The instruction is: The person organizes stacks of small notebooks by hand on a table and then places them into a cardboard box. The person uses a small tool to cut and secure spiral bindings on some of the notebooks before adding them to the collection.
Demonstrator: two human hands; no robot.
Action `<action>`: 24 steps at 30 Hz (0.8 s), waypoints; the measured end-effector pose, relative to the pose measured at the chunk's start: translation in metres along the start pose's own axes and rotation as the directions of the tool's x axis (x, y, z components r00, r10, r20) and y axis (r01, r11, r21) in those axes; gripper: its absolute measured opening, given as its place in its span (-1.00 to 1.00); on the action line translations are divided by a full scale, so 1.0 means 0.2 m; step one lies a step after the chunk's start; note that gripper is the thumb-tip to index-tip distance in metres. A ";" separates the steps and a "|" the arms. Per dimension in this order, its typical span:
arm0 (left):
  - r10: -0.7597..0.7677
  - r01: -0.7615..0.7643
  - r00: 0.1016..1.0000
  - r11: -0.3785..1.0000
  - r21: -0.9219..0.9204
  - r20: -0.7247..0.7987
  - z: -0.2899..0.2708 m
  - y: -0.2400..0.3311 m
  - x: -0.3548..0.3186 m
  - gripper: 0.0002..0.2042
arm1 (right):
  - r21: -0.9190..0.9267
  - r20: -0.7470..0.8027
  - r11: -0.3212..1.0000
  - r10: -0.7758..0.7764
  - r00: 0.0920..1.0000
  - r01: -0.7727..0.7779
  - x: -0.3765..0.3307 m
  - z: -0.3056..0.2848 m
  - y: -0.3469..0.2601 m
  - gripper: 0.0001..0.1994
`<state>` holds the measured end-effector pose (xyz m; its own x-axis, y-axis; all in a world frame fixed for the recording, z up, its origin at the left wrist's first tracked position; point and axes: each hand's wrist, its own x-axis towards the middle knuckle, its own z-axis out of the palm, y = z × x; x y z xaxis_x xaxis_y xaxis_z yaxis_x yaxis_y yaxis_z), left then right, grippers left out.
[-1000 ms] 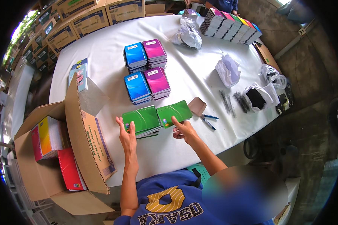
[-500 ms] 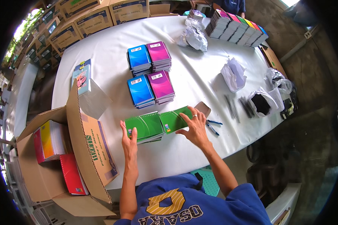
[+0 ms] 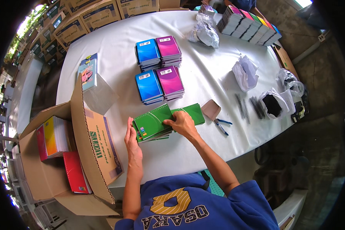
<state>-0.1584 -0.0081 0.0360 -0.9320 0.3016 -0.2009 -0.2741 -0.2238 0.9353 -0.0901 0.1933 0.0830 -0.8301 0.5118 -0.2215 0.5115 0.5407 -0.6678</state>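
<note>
One white table (image 3: 203, 153) carries the work. One open cardboard box (image 3: 92, 145) stands at its left edge, with yellow, red and other notebooks upright inside. Four stacks of notebooks sit mid-table: two blue (image 3: 147, 53) (image 3: 148, 86) and two purple (image 3: 168, 48) (image 3: 170, 79). One row of mixed-colour notebooks (image 3: 249, 25) stands at the far right corner. Two green stacks lie near the person: the left one (image 3: 151, 124) and the right one (image 3: 189, 113), now touching, the left one overlapping the right one's edge.

The left hand (image 3: 132, 140) lies flat against the left green stack's near-left edge, fingers straight, gripping nothing. The right hand (image 3: 182, 124) presses its curled fingers on top where the two green stacks meet.

A second ago both stacks lay flatter and side by side, the hands open at their outer edges; the right hand has since moved inward onto them, and the left stack is tilted.
</note>
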 end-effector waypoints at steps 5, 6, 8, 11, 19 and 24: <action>-0.062 0.063 0.998 0.997 -0.045 0.020 -0.03 0.01 0.03 -0.39 | 0.017 0.045 1.000 -0.011 0.999 0.010 0.02 -0.01 0.02 -0.55; -0.099 0.099 0.995 0.994 -0.055 -0.001 -0.03 0.01 0.03 -0.37 | 0.050 0.074 0.998 0.027 0.997 -0.030 0.03 -0.02 0.02 -0.56; -0.133 0.131 0.991 0.989 -0.064 -0.029 -0.04 0.01 0.02 -0.35 | 0.084 0.109 0.994 0.058 0.992 -0.068 0.01 -0.06 0.01 -0.57; -0.127 0.123 0.991 0.989 -0.080 -0.052 -0.06 -0.03 0.02 -0.42 | 0.190 0.013 0.980 0.053 0.999 -0.054 -0.01 -0.16 0.08 -0.65; -0.080 0.081 0.997 0.995 0.052 -0.017 -0.05 -0.04 0.05 -0.44 | 0.305 -0.066 0.942 0.166 0.984 -0.139 -0.01 -0.48 0.51 -0.73; -0.105 0.120 0.990 0.979 0.166 -0.097 0.06 0.05 0.00 -0.43 | -0.203 -0.070 0.974 0.084 0.994 -0.097 -0.02 -0.38 0.33 -0.58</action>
<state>-0.1577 -0.0002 0.0495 -0.9168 0.2322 -0.3250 -0.3405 -0.0290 0.9398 -0.0360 0.2781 0.0941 -0.7665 0.6009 -0.2269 0.6239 0.6128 -0.4850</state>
